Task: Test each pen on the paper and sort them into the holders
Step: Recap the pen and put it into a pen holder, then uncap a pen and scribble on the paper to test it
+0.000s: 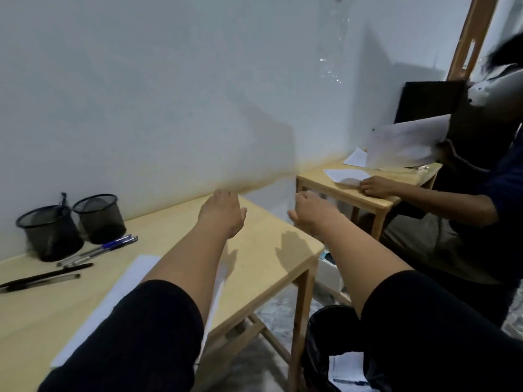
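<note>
Two black mesh holders stand at the table's far left: the left holder has one pen in it, the right holder looks empty. Several pens lie in front of them: blue pens and black pens. A white paper sheet lies on the wooden table, partly under my left arm. My left hand hovers above the table's far right part, fingers pointing away, holding nothing. My right hand hangs past the table's right edge, also with nothing in it.
A second wooden table stands to the right with paper sheets on it; another person there holds papers. A black bin with paper scraps sits on the floor below my right arm. A white wall runs behind.
</note>
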